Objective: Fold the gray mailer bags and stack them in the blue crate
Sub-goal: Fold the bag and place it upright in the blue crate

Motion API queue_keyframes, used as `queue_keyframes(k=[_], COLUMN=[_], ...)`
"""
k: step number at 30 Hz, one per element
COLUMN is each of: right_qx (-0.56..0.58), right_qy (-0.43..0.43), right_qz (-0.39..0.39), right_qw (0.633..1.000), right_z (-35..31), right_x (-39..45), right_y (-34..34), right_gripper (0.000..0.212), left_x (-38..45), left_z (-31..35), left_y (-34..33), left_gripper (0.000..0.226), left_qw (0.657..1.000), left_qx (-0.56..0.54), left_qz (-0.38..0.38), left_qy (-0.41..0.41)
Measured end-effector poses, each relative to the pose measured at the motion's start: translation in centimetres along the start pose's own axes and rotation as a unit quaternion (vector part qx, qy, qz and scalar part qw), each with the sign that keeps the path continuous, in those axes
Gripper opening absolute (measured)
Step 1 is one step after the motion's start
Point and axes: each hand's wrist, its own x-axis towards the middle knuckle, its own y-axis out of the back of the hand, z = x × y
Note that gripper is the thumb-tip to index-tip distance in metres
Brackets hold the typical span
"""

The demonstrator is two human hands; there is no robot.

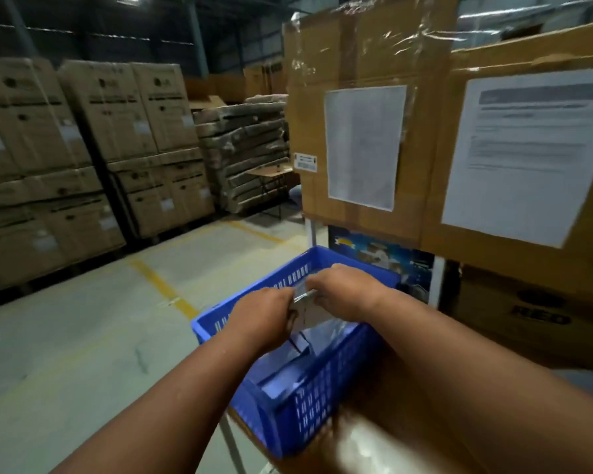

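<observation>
Left hand (pixel 261 314) and right hand (pixel 343 292) each hold a clenched grip on one gray mailer bag (pixel 307 314). Directly below the grip: blue crate (pixel 322 391) containing stacked bags (pixel 288 371).

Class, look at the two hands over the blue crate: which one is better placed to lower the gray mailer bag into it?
Probably the right hand: it grips the gray mailer bag from directly above the blue crate's open middle. The left hand also holds it, nearer the crate's left wall.
</observation>
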Motion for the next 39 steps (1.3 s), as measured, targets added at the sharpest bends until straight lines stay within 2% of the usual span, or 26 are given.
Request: queue_keyframes(k=[4, 8, 13, 16, 21, 30, 35, 39], right_qx=[0.003, 0.011, -0.022, -0.077, -0.140, -0.168, -0.186, -0.163], right_qy=[0.039, 0.043, 0.050, 0.055, 0.053, 0.110, 0.124, 0.106], right_qz=[-0.051, -0.137, -0.279, -0.331, -0.307, -0.231, -0.227, -0.258], right_qw=[0.998, 0.990, 0.959, 0.939, 0.940, 0.952, 0.948, 0.946], right_z=[-2.5, -3.2, -4.0, -4.5, -5.0, -5.6, -5.7, -5.4], right_x=[7.8, 12.6, 15.5, 16.0, 16.5, 18.4, 18.4, 17.5], right_y=[-3.5, -8.5, -13.0, -15.7, -18.2, -19.1, -19.0, -17.4], right_gripper=[0.007, 0.020, 0.028, 0.027, 0.033, 0.033, 0.037, 0.038], left_x=[1.1, 2.0, 2.9, 3.6, 4.9, 5.3, 5.1, 4.9], left_z=[-6.1, -9.5, -10.3, -9.9, -10.2, -12.1, -12.0, -11.2], left_y=[-2.3, -5.7, -10.2, -12.1, -14.3, -15.6, -15.1, -14.3], left_gripper=[0.018, 0.012, 0.029, 0.041, 0.051, 0.045, 0.042, 0.043], left_qw=[0.998, 0.988, 0.962, 0.943, 0.928, 0.934, 0.938, 0.943], left_qx=[0.014, 0.017, 0.004, 0.003, 0.031, 0.085, 0.090, 0.090], left_qz=[-0.049, -0.142, -0.268, -0.330, -0.366, -0.339, -0.327, -0.314], left_qy=[0.049, 0.061, 0.051, 0.048, 0.060, 0.073, 0.073, 0.064])
